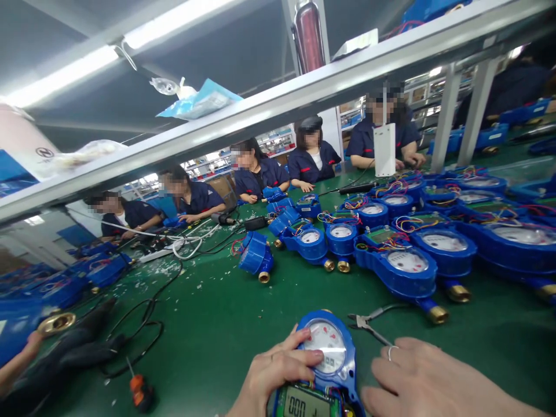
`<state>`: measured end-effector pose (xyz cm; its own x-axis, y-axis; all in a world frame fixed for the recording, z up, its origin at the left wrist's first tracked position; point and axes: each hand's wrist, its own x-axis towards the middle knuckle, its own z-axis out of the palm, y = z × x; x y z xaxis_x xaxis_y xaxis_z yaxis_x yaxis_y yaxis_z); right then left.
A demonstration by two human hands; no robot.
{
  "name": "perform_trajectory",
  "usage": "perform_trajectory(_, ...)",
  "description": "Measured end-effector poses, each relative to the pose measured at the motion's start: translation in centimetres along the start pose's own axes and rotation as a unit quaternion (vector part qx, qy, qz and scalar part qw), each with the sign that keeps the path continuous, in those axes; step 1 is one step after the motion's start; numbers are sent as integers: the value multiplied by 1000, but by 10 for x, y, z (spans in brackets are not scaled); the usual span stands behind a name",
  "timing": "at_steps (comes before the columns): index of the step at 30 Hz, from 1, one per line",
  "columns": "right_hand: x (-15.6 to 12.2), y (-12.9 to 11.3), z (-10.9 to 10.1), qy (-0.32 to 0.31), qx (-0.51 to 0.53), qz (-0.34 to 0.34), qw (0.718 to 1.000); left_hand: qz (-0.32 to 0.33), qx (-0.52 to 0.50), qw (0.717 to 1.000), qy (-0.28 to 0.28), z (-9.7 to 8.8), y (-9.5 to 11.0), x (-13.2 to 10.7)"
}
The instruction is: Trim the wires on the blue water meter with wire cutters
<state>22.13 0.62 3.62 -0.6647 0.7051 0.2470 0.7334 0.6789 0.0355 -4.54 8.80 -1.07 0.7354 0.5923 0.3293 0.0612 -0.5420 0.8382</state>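
Observation:
A blue water meter [326, 353] with a white dial and a green display lies on the green table [226, 324] at the bottom centre. My left hand [271, 376] grips its left side, thumb lying across the dial. My right hand [430, 379] rests flat on the table just right of the meter, fingers together, holding nothing. Small pliers [369, 323] lie just beyond my right hand.
Rows of blue water meters [403, 266] with coloured wires fill the right and far side. One meter [255, 255] lies tipped over mid-table. Black cables [143, 324] and an orange-handled tool [138, 389] lie at left. Several seated workers line the far edge. A metal shelf [278, 104] runs overhead.

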Motion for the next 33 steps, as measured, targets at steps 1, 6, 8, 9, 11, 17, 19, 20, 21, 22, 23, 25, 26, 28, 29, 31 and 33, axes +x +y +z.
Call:
perform_trajectory(1, 4, 1, -6, -11, -2, 3, 1000, -5, 6, 1000, 6, 0, 2, -1)
perform_trajectory(6, 33, 3, -42, -136, 24, 23, 990, -74, 45, 996, 29, 4, 22, -11)
perform_trajectory(8, 42, 4, -53, -186, 21, 19, 982, -78, 87, 993, 14, 2, 28, -11)
perform_trajectory(9, 45, 5, -57, -201, 17, 16, 979, -69, 117, 991, -1, 0, 29, -9)
perform_trajectory(11, 49, 5, -63, -231, 9, 14, 973, -20, 188, 981, -49, -7, 30, -2)
perform_trajectory(17, 44, 4, -68, -340, -6, 32, 940, 136, 326, 916, -192, -24, 34, 25)
perform_trajectory(19, 41, 3, -66, -335, 19, 55, 940, 174, 314, 916, -180, -24, 28, 25)
perform_trajectory(20, 40, 3, -64, -329, 32, 67, 941, 193, 302, 919, -161, -22, 21, 23)
perform_trajectory(21, 39, 2, -62, -321, 44, 78, 943, 210, 289, 924, -138, -21, 13, 19)
perform_trajectory(22, 38, 3, -60, -311, 53, 86, 945, 209, 279, 929, -122, -19, 3, 15)
perform_trajectory(23, 37, 3, -57, -303, 60, 89, 947, 206, 271, 934, -108, -18, -7, 11)
perform_trajectory(25, 35, 5, -50, -274, 75, 85, 955, 186, 265, 942, -92, -14, -24, 2)
perform_trajectory(26, 33, 7, -45, -248, 79, 81, 962, 186, 263, 943, -83, -12, -32, -1)
perform_trajectory(28, 30, 10, -35, -188, 85, 75, 976, 185, 260, 945, -65, -9, -42, -5)
perform_trajectory(29, 28, 12, -30, -161, 84, 73, 981, 185, 258, 947, -57, -8, -45, -6)
perform_trajectory(31, 26, 15, -23, -133, 74, 68, 986, 181, 256, 948, -50, -6, -48, -7)
perform_trajectory(33, 26, 18, -21, -124, 62, 61, 988, 170, 258, 950, -51, -6, -48, -8)
